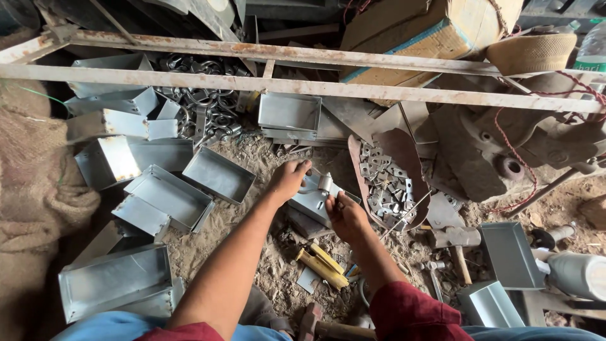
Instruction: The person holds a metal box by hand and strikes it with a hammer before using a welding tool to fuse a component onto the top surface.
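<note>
My left hand (289, 179) grips the far edge of a small grey sheet-metal box (312, 203) that lies on the dirt floor in the middle of the head view. My right hand (344, 215) rests on the box's near right side, fingers pinched at a small metal clip or hinge piece (326, 184) on top of it. Both forearms reach in from the bottom, the right one in a dark red sleeve.
Several open galvanised metal trays (167, 196) lie scattered to the left. A curved rusty pan (391, 183) holds several small square metal plates. A yellow-handled tool (322, 265) and a hammer (457, 243) lie nearby. Two rusty angle-iron bars (303, 85) cross above. Burlap (31, 177) sits at left.
</note>
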